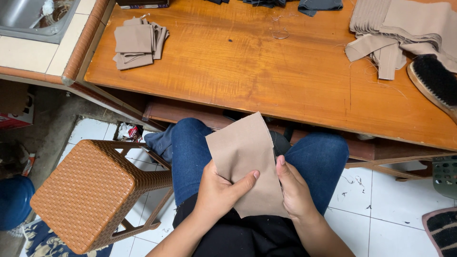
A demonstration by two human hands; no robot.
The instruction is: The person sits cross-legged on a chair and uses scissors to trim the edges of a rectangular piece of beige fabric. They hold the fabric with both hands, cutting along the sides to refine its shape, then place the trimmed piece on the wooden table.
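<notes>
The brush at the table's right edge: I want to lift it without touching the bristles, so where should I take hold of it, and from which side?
Take the brush by its tan wooden edge, coming from the right, off the table. It lies bristles up, so a grip from above would land on them. Its far end touches the pile of cloth strips, so that side is crowded.

One cloth piece [245, 162] is held by two hands, left [220, 190] and right [294, 188]. Two cloth stacks are seen on one table [238, 66]: a small stack [138, 43] and a large stack [404, 31]. One brush [435, 81], one stool [90, 190] and one sink [33, 16] are counted.
</notes>
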